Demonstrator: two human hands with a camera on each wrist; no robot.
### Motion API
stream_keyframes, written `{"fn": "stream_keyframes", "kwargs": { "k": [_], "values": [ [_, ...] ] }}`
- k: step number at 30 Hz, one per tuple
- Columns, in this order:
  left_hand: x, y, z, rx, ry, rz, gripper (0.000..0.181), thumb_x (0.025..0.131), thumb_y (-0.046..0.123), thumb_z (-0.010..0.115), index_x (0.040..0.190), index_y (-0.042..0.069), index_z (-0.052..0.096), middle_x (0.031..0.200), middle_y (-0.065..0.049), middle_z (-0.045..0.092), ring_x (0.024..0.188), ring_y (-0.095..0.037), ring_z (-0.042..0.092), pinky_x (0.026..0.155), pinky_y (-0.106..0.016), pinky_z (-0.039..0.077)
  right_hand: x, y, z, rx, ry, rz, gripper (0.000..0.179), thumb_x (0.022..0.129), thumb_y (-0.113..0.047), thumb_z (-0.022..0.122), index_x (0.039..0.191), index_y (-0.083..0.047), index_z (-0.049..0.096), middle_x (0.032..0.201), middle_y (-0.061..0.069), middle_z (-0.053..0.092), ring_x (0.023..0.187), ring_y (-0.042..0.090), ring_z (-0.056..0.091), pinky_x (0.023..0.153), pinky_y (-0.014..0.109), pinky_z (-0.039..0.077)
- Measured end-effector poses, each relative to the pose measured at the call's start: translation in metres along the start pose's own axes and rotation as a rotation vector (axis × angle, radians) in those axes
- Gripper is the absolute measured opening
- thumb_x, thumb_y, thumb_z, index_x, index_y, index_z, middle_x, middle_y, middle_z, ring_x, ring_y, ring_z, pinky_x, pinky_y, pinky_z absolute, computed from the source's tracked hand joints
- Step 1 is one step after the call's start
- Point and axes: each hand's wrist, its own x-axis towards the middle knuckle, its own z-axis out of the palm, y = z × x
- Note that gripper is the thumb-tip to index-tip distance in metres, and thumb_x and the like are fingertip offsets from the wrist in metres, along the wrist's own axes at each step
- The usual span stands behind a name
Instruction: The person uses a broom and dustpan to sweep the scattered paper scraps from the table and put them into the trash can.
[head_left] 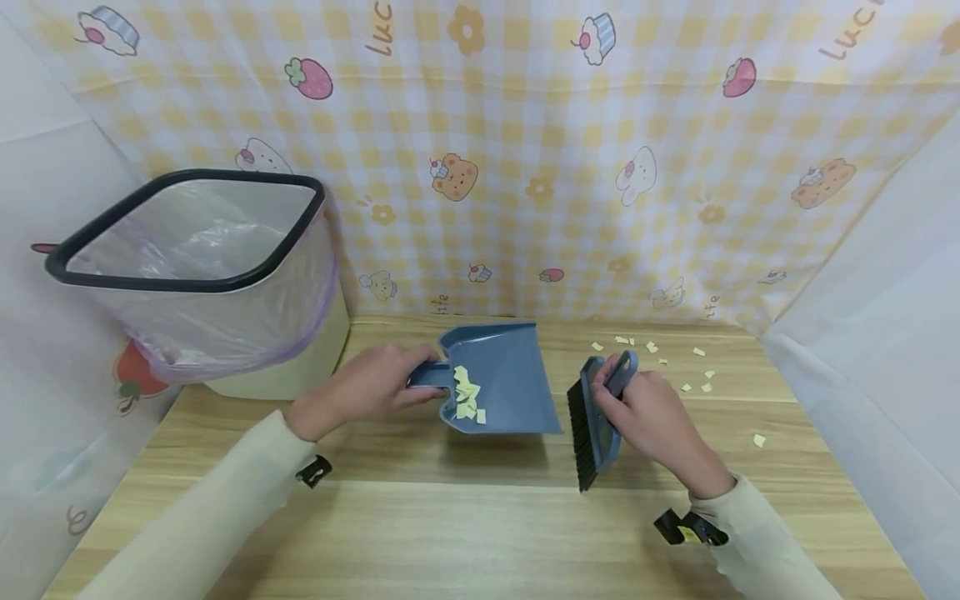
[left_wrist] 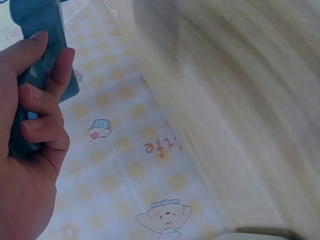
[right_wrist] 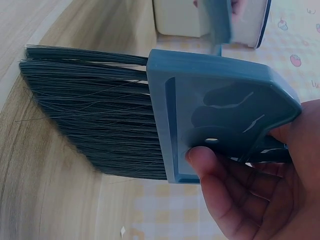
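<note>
My left hand (head_left: 382,379) grips the short handle of a blue-grey dustpan (head_left: 510,375), whose open edge faces right. Its shadow falls on the wood below it. A small heap of pale yellow paper scraps (head_left: 467,396) lies in the pan near the handle. In the left wrist view, fingers curl round the handle (left_wrist: 45,65). My right hand (head_left: 648,412) holds a blue-grey hand brush (head_left: 600,425) with dark bristles, just right of the pan's lip. The right wrist view shows the thumb pressed on the brush's flat body (right_wrist: 220,115), bristles (right_wrist: 95,115) pointing left.
More paper scraps (head_left: 707,387) are scattered on the wooden table (head_left: 480,533) at the back right. A bin (head_left: 277,383) with a black rim and clear liner stands at the back left. A checked cloth (head_left: 510,242) hangs behind, with white sheeting (head_left: 885,275) at the sides.
</note>
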Motion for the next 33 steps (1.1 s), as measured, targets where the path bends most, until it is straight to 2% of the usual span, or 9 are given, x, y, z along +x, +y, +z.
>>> {"fn": "stream_keyframes", "kwargs": {
  "k": [7,11,15,18,22,26,33],
  "values": [
    [0.004,0.004,-0.016,-0.003,0.012,0.066,0.03,0.104,0.028,0.081,0.12,0.005,0.069,0.09,0.004,0.07,0.069,-0.006,0.057,0.059,-0.027,0.047,0.0,0.001,0.0,-0.004,0.007,-0.011,0.013,0.11,-0.01,0.057,0.099,-0.01,0.064,0.061,-0.011,0.05,0.051,0.005,0.048,0.056,0.029,0.044],
    [0.006,0.008,-0.027,0.02,0.01,0.068,0.029,0.104,0.028,0.081,0.118,0.006,0.069,0.083,0.007,0.063,0.064,-0.005,0.053,0.055,-0.027,0.044,-0.001,0.001,0.0,-0.012,0.011,-0.016,0.013,0.11,-0.011,0.057,0.099,-0.011,0.064,0.06,-0.012,0.048,0.051,0.005,0.047,0.056,0.029,0.043],
    [0.007,0.01,-0.038,0.048,0.024,0.081,0.027,0.104,0.028,0.081,0.116,0.008,0.069,0.08,0.009,0.061,0.063,-0.005,0.053,0.056,-0.03,0.046,-0.001,0.002,0.001,-0.016,0.01,-0.015,0.013,0.11,-0.012,0.056,0.099,-0.011,0.063,0.059,-0.012,0.047,0.051,0.005,0.046,0.056,0.029,0.043],
    [0.008,0.012,-0.045,0.064,0.036,0.113,0.025,0.104,0.028,0.08,0.115,0.008,0.069,0.081,0.01,0.062,0.064,-0.004,0.053,0.059,-0.031,0.049,-0.002,0.001,0.0,-0.009,0.009,-0.013,0.014,0.111,-0.012,0.056,0.1,-0.011,0.064,0.059,-0.012,0.048,0.05,0.005,0.046,0.057,0.029,0.043],
    [0.007,0.015,-0.057,0.076,0.039,0.139,0.024,0.106,0.027,0.078,0.117,0.007,0.068,0.077,0.011,0.059,0.061,-0.003,0.052,0.056,-0.03,0.048,-0.002,0.001,0.0,0.0,0.012,-0.008,0.014,0.111,-0.012,0.057,0.099,-0.012,0.064,0.061,-0.011,0.049,0.052,0.006,0.047,0.057,0.029,0.044],
    [0.007,0.018,-0.071,0.095,0.035,0.128,0.025,0.106,0.026,0.078,0.119,0.007,0.068,0.074,0.011,0.058,0.059,-0.004,0.051,0.054,-0.032,0.046,-0.003,0.0,0.0,0.0,0.014,-0.007,0.014,0.111,-0.012,0.057,0.099,-0.012,0.064,0.06,-0.011,0.048,0.052,0.006,0.047,0.057,0.029,0.044],
    [0.007,0.023,-0.1,0.124,0.041,0.099,0.027,0.108,0.028,0.076,0.124,0.007,0.07,0.072,0.012,0.058,0.058,-0.003,0.051,0.059,-0.034,0.05,-0.002,0.001,0.0,-0.006,0.01,-0.018,0.014,0.11,-0.01,0.057,0.098,-0.012,0.064,0.061,-0.012,0.049,0.052,0.005,0.049,0.057,0.029,0.045]
  ]
}}
